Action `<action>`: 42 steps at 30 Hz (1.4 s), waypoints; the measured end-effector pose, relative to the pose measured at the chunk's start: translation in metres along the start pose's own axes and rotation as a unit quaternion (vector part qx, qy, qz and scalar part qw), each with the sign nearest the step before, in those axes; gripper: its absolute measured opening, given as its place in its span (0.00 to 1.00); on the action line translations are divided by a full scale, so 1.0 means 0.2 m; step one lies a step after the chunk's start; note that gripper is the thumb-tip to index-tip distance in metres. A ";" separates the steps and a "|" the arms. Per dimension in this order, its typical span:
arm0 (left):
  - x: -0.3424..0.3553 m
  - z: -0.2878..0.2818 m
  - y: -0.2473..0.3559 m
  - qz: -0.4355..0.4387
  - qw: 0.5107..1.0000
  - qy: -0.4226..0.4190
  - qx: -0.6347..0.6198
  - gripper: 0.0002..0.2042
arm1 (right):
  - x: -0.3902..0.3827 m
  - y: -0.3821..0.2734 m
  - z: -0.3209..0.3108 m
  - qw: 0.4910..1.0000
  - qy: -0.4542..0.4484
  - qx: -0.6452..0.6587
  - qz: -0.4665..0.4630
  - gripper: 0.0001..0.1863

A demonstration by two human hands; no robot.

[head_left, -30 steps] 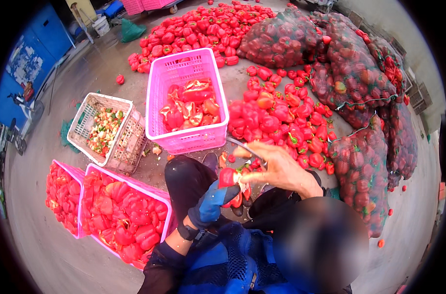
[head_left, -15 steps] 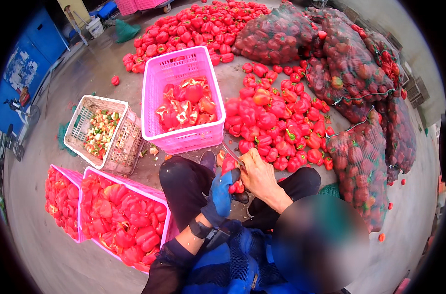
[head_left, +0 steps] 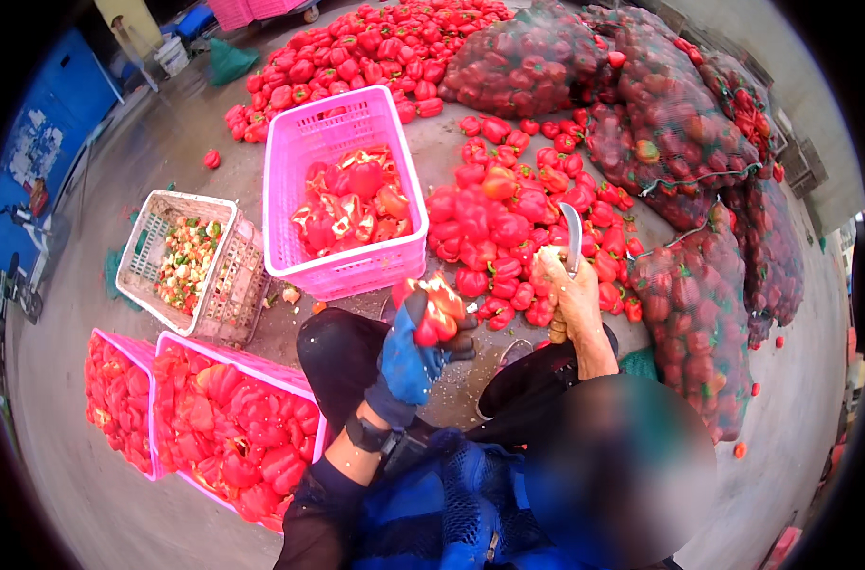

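Above the dark-trousered lap, blue-gloved left hand (head_left: 409, 356) gripping a cut red bell pepper (head_left: 435, 306); bare right hand (head_left: 567, 296) clenched around a curved steel knife (head_left: 573, 236), blade upright.

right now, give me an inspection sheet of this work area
surface: grey concrete floor, scattered bits.
job's things: left hand, blue glove, holds a cut red pepper; right hand, bare, holds a knife, blade up.
clutter: loose pepper pile; pink crate of cut peppers; white basket of scraps; two pink crates of pieces; net sacks.
grippers: both hands closed on their things.
cables: nothing seen.
surroundings: blue wall, white bucket.
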State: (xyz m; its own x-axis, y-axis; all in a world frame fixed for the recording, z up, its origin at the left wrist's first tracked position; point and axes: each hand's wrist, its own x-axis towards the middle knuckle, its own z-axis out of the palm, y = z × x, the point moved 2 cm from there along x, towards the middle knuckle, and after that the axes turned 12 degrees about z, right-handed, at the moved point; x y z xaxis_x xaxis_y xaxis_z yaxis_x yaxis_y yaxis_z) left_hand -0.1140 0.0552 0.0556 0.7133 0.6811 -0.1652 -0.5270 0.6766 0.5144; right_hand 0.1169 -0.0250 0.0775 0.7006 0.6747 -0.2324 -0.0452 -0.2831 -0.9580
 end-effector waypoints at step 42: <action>0.26 -0.25 -0.50 -0.070 0.948 0.118 0.289 0.23 | 0.06 1.67 -0.61 0.857 0.242 0.255 0.377 0.23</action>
State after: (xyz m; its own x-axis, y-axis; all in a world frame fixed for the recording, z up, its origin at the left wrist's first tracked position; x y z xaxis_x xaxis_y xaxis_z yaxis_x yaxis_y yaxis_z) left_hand -0.0469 0.0374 -0.0472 0.5986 0.6854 -0.4145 -0.0453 0.5457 0.8368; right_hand 0.1962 -0.1948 -0.2256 0.5427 0.0344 -0.8392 -0.8341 -0.0957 -0.5433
